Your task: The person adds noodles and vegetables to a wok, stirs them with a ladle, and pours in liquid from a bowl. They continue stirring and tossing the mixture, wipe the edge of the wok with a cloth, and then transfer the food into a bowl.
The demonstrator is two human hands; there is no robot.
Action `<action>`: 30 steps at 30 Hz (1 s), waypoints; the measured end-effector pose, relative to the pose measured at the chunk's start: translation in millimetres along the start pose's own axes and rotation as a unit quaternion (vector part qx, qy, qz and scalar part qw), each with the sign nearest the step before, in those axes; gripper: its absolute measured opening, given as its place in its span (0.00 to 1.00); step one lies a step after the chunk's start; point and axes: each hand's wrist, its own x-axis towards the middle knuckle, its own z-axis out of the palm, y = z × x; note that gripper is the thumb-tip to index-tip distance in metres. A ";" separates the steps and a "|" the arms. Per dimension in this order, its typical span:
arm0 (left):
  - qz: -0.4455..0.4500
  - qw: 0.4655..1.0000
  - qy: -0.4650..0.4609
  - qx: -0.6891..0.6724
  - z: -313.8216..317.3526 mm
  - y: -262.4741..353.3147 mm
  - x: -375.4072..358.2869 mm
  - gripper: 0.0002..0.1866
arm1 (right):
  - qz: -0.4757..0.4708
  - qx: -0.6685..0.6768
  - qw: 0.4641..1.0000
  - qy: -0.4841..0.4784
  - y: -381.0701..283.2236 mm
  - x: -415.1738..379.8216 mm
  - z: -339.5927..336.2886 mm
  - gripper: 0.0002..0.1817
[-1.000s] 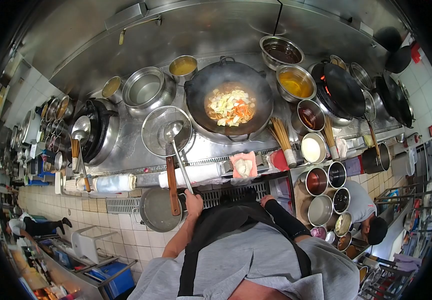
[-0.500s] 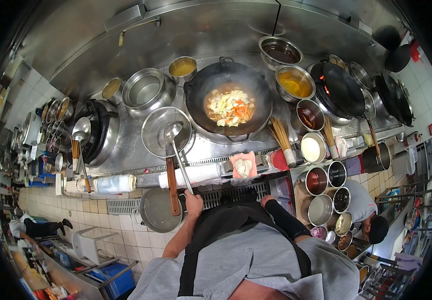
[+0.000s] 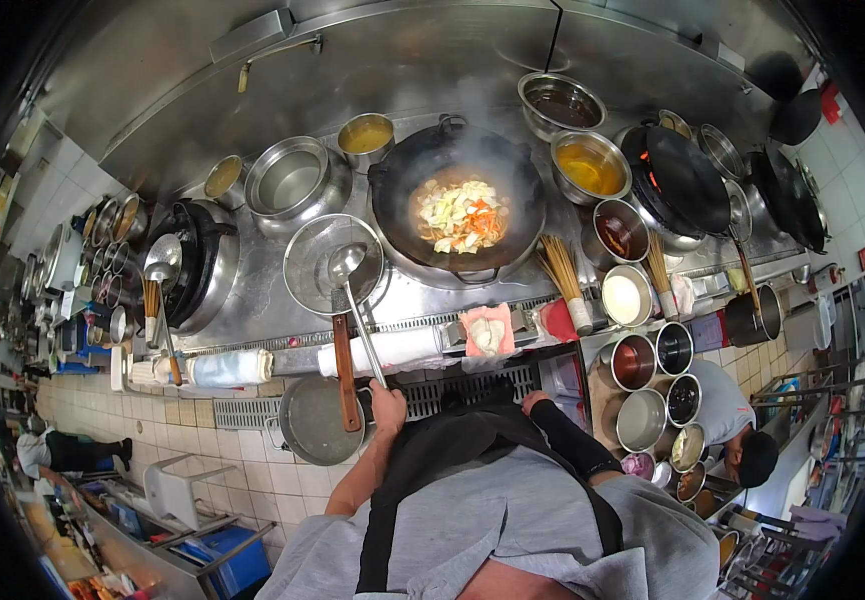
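Left hand (image 3: 388, 405) is closed around the end of the ladle (image 3: 346, 262) handle, fingers wrapped tight at waist height by the front edge of the desk (image 3: 253, 300). The ladle's long shaft runs up and away from the body, and its bowl rests inside the round strainer (image 3: 318, 262), just left of the wok (image 3: 458, 205). Parking the bowl there keeps it off the steel and within easy reach of the wok. The strainer's wooden handle (image 3: 345, 370) lies alongside the ladle shaft and points back toward the body, over an empty pan (image 3: 315, 420) hung below the desk edge.

Right hand (image 3: 534, 401) sits low against the apron, dark sleeve on the forearm; cannot tell whether its fingers are open or hold anything.

The wok holds cabbage and carrot pieces (image 3: 461, 213), steaming, with nothing stirring them. Sauce and oil bowls (image 3: 593, 165) ring the wok's right side, close for scooping. Bamboo brushes (image 3: 565, 278) lean beside them. A second person (image 3: 738, 425) crouches at the right.
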 end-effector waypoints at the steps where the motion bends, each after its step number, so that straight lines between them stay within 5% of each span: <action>1: -0.001 1.000 -0.001 -0.001 -0.5 0.7 -0.3 0.17 | -0.004 0.005 1.000 -0.002 1.4 1.0 1.0 0.10; 10: -0.007 1.000 -0.007 0.003 0.0 -0.3 0.1 0.18 | 0.006 -0.003 1.000 0.005 -12.6 -6.8 -11.3 0.09; 15: -0.008 1.000 -0.008 0.006 -2.2 2.3 -1.1 0.17 | 0.098 0.064 0.992 -0.053 -21.9 -10.4 -19.2 0.19; 24: -0.030 0.999 -0.030 -0.001 -8.5 10.0 -2.6 0.17 | -0.058 0.057 0.997 0.015 6.7 2.6 7.0 0.10; 30: -0.007 1.000 -0.009 0.009 -2.8 2.9 -0.7 0.17 | -0.034 -0.019 0.999 -0.022 -13.4 -12.0 -18.5 0.12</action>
